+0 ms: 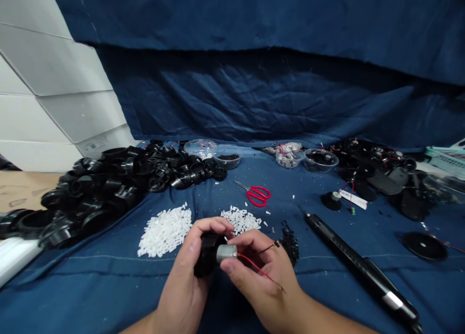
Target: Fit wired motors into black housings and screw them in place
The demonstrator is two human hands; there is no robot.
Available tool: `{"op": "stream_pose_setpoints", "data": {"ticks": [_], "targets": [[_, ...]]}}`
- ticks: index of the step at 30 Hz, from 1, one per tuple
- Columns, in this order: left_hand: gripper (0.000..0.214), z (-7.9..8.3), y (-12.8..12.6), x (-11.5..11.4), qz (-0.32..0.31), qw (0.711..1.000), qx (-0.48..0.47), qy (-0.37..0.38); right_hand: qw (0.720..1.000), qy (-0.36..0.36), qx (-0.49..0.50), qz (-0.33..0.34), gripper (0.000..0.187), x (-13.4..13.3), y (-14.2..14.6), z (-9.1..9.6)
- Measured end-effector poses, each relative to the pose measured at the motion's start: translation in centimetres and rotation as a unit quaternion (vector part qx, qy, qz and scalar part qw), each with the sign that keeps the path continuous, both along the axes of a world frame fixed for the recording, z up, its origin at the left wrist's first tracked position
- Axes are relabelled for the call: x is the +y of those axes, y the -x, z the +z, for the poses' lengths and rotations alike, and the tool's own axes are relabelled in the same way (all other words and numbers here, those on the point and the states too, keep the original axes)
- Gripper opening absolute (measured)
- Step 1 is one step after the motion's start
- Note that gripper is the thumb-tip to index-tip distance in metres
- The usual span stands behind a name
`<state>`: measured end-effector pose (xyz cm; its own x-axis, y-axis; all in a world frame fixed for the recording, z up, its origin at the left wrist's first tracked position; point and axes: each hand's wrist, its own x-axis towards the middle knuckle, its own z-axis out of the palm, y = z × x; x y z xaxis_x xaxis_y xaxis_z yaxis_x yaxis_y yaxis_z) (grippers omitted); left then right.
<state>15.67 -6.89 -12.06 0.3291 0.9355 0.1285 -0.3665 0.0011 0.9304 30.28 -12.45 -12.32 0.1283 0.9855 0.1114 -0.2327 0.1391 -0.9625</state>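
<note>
My left hand [192, 266] is wrapped round a black round plastic housing [207, 256] near the bottom middle. A small silver motor [227, 252] sticks out of the housing's right side. My right hand [261, 271] pinches the motor between thumb and fingers. A red wire [254, 265] and a dark wire [268, 247] run from the motor across my right palm. Just beyond my hands lie two heaps of small white plastic pieces [167, 230] and a little heap of black pieces [289, 244]. The inside of the housing is hidden.
Black plastic parts [119, 188] pile up on the left. Red-handled scissors [257, 196] lie beyond my hands. An electric screwdriver [356, 266] lies on the right, near a black disc [424, 245]. Clear tubs [227, 157] stand at the back, below a blue cloth [254, 101].
</note>
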Motion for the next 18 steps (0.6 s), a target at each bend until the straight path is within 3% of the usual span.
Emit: {"op": "stream_pose_setpoints", "data": {"ticks": [6,10,14,16,18], "targets": [[0.042,0.1,-0.3,-0.9,0.093,0.991,0.04,-0.092,1.0,-0.025,0.002,0.015,0.024,-0.2,0.8,-0.7],[0.039,-0.4,-0.2,-1.4,0.078,0.993,0.026,-0.083,0.989,-0.116,-0.084,-0.047,0.024,-0.2,1.0,-1.4],[0.045,-1.2,0.0,-1.6,0.052,0.996,0.043,-0.057,0.968,-0.194,-0.158,-0.031,0.022,-0.2,0.7,-1.7],[0.046,-1.4,0.3,-1.5,0.043,0.996,0.055,-0.048,0.966,-0.201,-0.158,-0.027,0.026,-0.2,0.6,-1.6],[0.047,-1.5,0.7,-1.2,0.026,0.996,0.065,-0.063,0.98,-0.16,-0.119,-0.021,0.027,0.0,0.5,-1.2]]}}
